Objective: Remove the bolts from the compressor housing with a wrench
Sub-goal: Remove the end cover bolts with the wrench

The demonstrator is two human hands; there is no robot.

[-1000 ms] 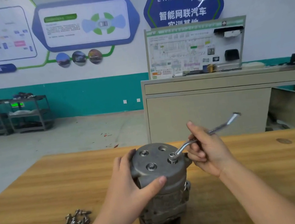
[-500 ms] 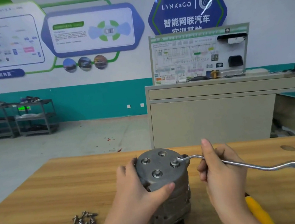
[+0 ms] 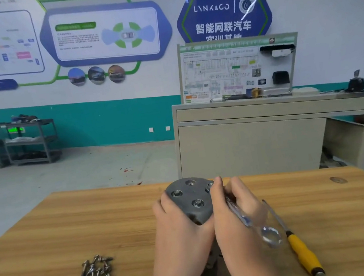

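My left hand (image 3: 180,229) is wrapped around the near-left side of the grey cast-metal compressor housing (image 3: 191,201), which stands upright on the light wooden table (image 3: 50,238) right in front of me, its round top face tipped toward my view. On that face I can see bolts sitting in recessed holes — one hex head at the front (image 3: 197,203), one at the left (image 3: 176,193) and a third hole at the back (image 3: 190,183) whose contents I cannot make out. My right hand (image 3: 236,214) is closed around the shiny steel ring wrench (image 3: 249,222), fingers curled over its shaft near the right edge of the housing top; the wrench's far end is hidden under my fingers, so I cannot tell whether it sits on a bolt, while its free ring end (image 3: 271,237) points back toward me and is smeared by motion blur. Just right of that hand a yellow-handled screwdriver (image 3: 303,253) lies on the table (its thin metal shaft angled up toward the housing). Well to the left, a small heap of loose silver bolts (image 3: 98,270) rests on the wood, apart from both hands.
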